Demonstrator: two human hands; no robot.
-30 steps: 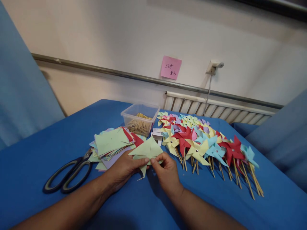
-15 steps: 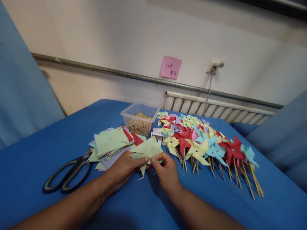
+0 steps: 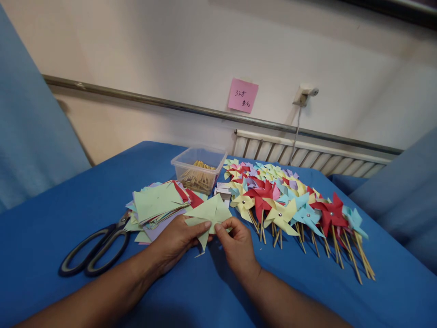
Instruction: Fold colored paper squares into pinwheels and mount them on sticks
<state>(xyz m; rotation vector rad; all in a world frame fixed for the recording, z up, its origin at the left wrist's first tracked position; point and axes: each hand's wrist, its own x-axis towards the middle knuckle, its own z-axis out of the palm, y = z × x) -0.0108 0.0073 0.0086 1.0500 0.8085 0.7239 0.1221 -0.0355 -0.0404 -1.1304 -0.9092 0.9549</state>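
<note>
Both hands [image 3: 208, 243] pinch green paper [image 3: 209, 212] between them.

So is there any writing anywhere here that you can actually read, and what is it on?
"32" followed by a handwritten mark I cannot make out, with a second scribbled line below that is also illegible: on the pink sticky note stuck to the wall.
The small white paper slips beside the clear plastic box: any print is too small to read.
Nothing else carries readable text.
</note>
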